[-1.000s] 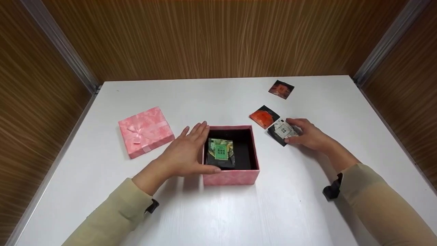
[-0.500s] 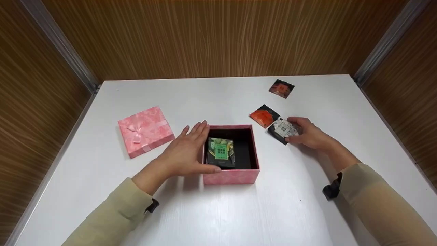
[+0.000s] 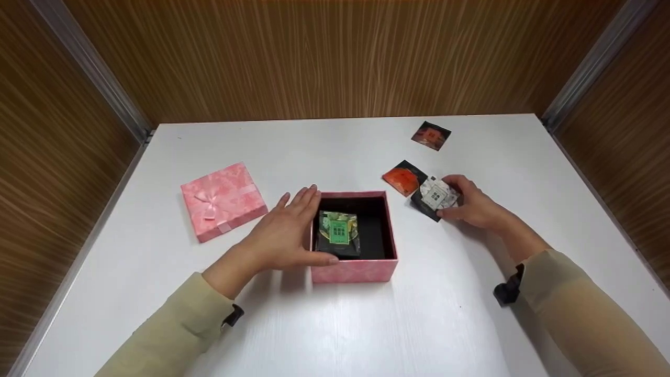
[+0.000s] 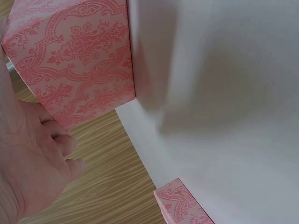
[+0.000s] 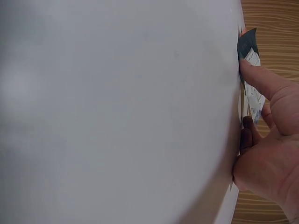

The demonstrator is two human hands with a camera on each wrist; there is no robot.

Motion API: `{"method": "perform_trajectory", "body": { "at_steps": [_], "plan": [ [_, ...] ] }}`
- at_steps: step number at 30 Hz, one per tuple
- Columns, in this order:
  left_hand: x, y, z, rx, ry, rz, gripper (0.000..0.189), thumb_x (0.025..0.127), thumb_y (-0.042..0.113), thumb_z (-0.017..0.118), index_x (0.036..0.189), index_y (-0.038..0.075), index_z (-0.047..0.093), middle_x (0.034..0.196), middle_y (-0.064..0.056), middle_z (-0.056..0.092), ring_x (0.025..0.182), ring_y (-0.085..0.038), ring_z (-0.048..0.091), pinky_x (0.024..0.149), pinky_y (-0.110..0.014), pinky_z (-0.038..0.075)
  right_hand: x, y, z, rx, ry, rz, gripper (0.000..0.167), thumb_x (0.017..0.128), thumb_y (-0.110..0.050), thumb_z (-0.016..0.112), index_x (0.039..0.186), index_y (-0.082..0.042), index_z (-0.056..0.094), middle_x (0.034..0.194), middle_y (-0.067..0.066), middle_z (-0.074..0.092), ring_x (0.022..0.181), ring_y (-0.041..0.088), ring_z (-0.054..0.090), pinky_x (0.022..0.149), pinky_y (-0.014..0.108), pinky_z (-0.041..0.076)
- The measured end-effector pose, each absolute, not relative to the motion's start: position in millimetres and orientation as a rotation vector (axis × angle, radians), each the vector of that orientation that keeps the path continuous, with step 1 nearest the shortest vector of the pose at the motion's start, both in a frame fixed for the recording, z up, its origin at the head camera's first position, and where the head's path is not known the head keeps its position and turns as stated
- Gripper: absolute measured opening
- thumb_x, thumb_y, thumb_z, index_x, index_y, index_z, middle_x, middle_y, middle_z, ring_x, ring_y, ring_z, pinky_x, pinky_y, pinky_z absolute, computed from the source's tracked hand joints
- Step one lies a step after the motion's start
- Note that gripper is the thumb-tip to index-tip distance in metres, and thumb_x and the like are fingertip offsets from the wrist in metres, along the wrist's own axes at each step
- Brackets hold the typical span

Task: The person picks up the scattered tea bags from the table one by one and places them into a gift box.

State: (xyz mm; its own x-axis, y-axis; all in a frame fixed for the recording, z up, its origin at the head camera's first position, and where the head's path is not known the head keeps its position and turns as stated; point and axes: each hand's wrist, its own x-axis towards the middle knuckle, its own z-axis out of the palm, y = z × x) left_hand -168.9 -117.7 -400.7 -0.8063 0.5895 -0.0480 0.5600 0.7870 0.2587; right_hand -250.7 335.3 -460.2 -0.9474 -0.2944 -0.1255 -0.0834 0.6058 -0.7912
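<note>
Black-and-white sachet has buckled, pinched from tabletop's right-edge side by right hand. Left hand, straight-fingered, touches pink box.

Pink box walls enclose seemingly free room beside the green sachet.

Nothing legible: only blurred characters on the green-labelled packet and on the black-and-white packet
</note>
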Motion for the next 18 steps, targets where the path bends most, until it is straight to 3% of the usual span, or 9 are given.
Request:
{"method": "perform_trajectory", "body": {
  "at_steps": [3, 7, 10, 12, 15, 18],
  "plan": [
    [-168.9, -118.1, -401.3, 0.925, 2.852, 0.354, 0.138, 0.078, 0.098, 0.05, 0.17, 0.004, 0.008, 0.178, -0.011, 0.004, 0.164, -0.025, 0.003, 0.132, -0.046, 0.003, -250.1, 336.6, -460.1, -0.267, 2.571, -1.272, 0.083, 0.095, -0.009, 0.08, 0.16, -0.005, 0.027, 0.158, 0.023, 0.038, 0.139, 0.037, 0.037, 0.123, 0.056, 0.023],
    [-169.1, -118.1, -401.4, 0.931, 2.85, 0.35, 0.138, 0.078, 0.098, 0.05, 0.17, 0.004, 0.008, 0.178, -0.011, 0.003, 0.164, -0.025, 0.003, 0.132, -0.046, 0.003, -248.4, 337.8, -458.9, -0.206, 2.564, -1.279, 0.08, 0.098, -0.011, 0.076, 0.16, -0.012, 0.027, 0.155, 0.024, 0.039, 0.135, 0.036, 0.04, 0.12, 0.053, 0.026],
    [-169.4, -118.0, -401.8, 0.937, 2.847, 0.351, 0.139, 0.078, 0.099, 0.05, 0.17, 0.004, 0.007, 0.178, -0.011, 0.003, 0.164, -0.025, 0.003, 0.132, -0.046, 0.002, -247.8, 337.9, -457.1, -0.183, 2.562, -1.302, 0.074, 0.101, -0.011, 0.072, 0.16, -0.013, 0.028, 0.146, 0.024, 0.047, 0.127, 0.033, 0.046, 0.112, 0.043, 0.033],
    [-169.5, -118.0, -401.8, 0.936, 2.846, 0.353, 0.138, 0.078, 0.098, 0.05, 0.17, 0.004, 0.007, 0.178, -0.01, 0.002, 0.164, -0.025, 0.003, 0.132, -0.046, 0.002, -247.4, 337.5, -455.9, -0.163, 2.56, -1.319, 0.07, 0.104, -0.013, 0.068, 0.161, -0.013, 0.028, 0.138, 0.023, 0.052, 0.118, 0.03, 0.049, 0.1, 0.035, 0.042],
    [-169.3, -117.9, -401.5, 0.93, 2.845, 0.356, 0.138, 0.079, 0.097, 0.051, 0.17, 0.004, 0.008, 0.178, -0.011, 0.003, 0.164, -0.024, 0.003, 0.132, -0.046, 0.003, -248.4, 338.2, -456.2, -0.15, 2.561, -1.336, 0.064, 0.107, -0.013, 0.062, 0.162, -0.012, 0.029, 0.133, 0.02, 0.056, 0.111, 0.026, 0.05, 0.085, 0.025, 0.043],
    [-168.9, -117.8, -401.4, 0.923, 2.846, 0.359, 0.137, 0.079, 0.098, 0.051, 0.17, 0.004, 0.008, 0.178, -0.011, 0.004, 0.164, -0.024, 0.003, 0.132, -0.046, 0.004, -248.8, 338.8, -456.0, -0.132, 2.548, -1.351, 0.061, 0.11, -0.015, 0.058, 0.163, -0.013, 0.029, 0.137, 0.021, 0.055, 0.117, 0.026, 0.05, 0.09, 0.026, 0.042]
  ]
}}
